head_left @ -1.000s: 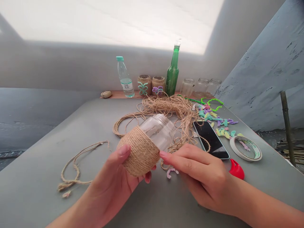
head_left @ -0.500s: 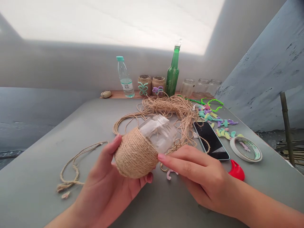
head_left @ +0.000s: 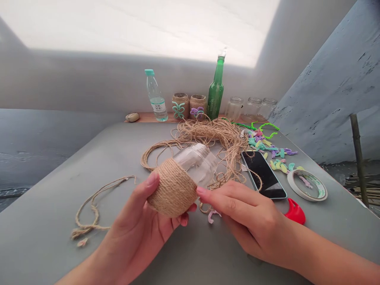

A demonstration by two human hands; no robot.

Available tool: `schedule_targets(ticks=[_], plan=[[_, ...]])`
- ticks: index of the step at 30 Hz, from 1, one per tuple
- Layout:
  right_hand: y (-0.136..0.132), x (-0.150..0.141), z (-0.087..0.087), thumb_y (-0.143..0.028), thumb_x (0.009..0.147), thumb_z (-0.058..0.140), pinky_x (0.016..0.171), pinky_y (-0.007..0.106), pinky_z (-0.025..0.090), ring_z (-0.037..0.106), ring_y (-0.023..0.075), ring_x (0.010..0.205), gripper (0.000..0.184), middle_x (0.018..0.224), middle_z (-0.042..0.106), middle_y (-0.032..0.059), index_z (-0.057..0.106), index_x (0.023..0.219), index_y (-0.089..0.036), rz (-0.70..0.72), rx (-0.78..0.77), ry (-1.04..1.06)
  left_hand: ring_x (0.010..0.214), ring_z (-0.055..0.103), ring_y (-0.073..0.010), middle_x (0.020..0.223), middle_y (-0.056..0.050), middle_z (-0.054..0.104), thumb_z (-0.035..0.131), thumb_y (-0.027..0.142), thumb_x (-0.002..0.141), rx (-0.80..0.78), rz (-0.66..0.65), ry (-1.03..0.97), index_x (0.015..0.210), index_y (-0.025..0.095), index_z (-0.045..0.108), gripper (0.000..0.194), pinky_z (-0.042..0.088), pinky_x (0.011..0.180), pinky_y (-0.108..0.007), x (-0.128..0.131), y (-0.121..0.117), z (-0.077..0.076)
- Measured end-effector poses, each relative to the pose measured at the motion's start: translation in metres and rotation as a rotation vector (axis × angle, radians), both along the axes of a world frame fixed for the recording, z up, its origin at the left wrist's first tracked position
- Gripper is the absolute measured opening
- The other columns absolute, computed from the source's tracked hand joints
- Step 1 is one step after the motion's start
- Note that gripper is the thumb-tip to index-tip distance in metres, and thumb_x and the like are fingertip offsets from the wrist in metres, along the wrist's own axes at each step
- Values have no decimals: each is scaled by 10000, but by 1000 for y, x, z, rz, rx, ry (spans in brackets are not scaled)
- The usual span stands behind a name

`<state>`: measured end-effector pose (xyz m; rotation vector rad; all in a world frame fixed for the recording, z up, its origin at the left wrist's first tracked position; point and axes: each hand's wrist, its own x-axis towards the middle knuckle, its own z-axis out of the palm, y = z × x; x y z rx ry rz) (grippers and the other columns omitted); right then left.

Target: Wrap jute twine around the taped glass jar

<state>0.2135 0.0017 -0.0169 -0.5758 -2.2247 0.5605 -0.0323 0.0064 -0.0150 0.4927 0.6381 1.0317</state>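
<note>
My left hand (head_left: 142, 227) cups a glass jar (head_left: 197, 162) lying on its side, its lower half wound with jute twine (head_left: 173, 188). The thumb presses the twine at the left, the fingers curl under the base. My right hand (head_left: 246, 215) comes in from the right with its fingers pinched together at the edge of the wound twine, touching the jar where twine meets bare glass. A strand runs from there toward the loose twine heap (head_left: 213, 136) behind the jar.
On the grey table (head_left: 59, 206) lie a phone (head_left: 263, 174), a tape roll (head_left: 307, 185), a red object (head_left: 295, 211), coloured pipe-cleaner bits (head_left: 267, 148) and a short twine piece (head_left: 92, 209). At the back stand a water bottle (head_left: 156, 97), a green bottle (head_left: 216, 91), wrapped jars (head_left: 190, 106) and empty jars (head_left: 252, 107).
The jar has turned slightly in my left hand and my thumb has shifted on the twine. My right fingertips stay at the twine's edge.
</note>
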Motion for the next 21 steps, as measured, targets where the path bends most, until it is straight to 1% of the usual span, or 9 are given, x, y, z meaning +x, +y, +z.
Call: schedule_targets(ticks=[4, 7, 8, 10, 12, 13, 17, 19, 21], plan=[[1, 1, -1, 75, 984, 522, 1033, 318, 584, 652, 188, 1177, 622, 1320, 717, 140, 511, 1581, -97, -4, 8, -3, 713, 790, -246, 865, -163, 835, 678, 595, 944, -112, -107, -105, 1115, 132, 840, 520, 679, 617, -290, -2, 2, 3], [1, 1, -2, 75, 988, 526, 1081, 306, 559, 636, 181, 1231, 612, 1363, 704, 139, 514, 1577, -91, -6, 16, 3, 716, 789, -259, 856, -173, 825, 613, 660, 952, -132, -153, -147, 1119, 117, 838, 611, 682, 624, -310, -3, 2, 2], [1, 1, -2, 78, 987, 523, 1090, 308, 554, 635, 180, 1238, 612, 1369, 703, 138, 515, 1575, -90, -3, 20, 6, 739, 791, -267, 879, -168, 828, 600, 661, 959, -129, -143, -143, 1130, 128, 835, 607, 686, 643, -327, -2, 1, 2], [0, 2, -2, 85, 983, 518, 1084, 314, 556, 642, 182, 1220, 610, 1368, 704, 135, 526, 1567, -91, 3, 25, 12, 801, 794, -276, 950, -150, 842, 599, 622, 980, -121, -89, -120, 1150, 165, 829, 539, 692, 689, -359, -1, 0, 2], [1, 1, -1, 81, 983, 519, 1047, 328, 574, 654, 190, 1162, 604, 1331, 716, 132, 535, 1562, -91, -1, 26, 17, 836, 793, -271, 1010, -126, 853, 615, 565, 996, -101, -32, -96, 1167, 198, 824, 455, 694, 726, -377, 0, 0, 3], [1, 1, -1, 77, 984, 520, 1021, 334, 584, 657, 194, 1129, 602, 1304, 723, 131, 535, 1563, -91, -5, 28, 24, 840, 794, -270, 1022, -121, 855, 619, 550, 1001, -83, -24, -88, 1176, 203, 821, 438, 694, 737, -382, 0, 0, 3], [1, -1, 0, 70, 992, 519, 947, 334, 596, 646, 193, 1052, 616, 1229, 728, 125, 502, 1587, -87, -23, 48, 49, 855, 803, -284, 1016, -136, 853, 590, 576, 1010, -21, -79, -97, 1186, 177, 820, 493, 692, 736, -368, 1, 1, 4], [1, -1, 0, 75, 993, 513, 945, 332, 595, 641, 188, 1042, 628, 1214, 726, 120, 489, 1598, -92, -26, 45, 44, 862, 804, -290, 1006, -153, 852, 636, 614, 970, -1, -120, -96, 1172, 153, 827, 538, 693, 751, -361, 1, 0, 3], [0, -1, 0, 73, 995, 515, 958, 336, 594, 641, 190, 1053, 637, 1195, 725, 117, 478, 1607, -99, -28, 28, 40, 855, 805, -287, 1017, -163, 855, 721, 586, 925, 15, -133, -78, 1167, 150, 833, 511, 696, 777, -360, 1, -1, 2]])
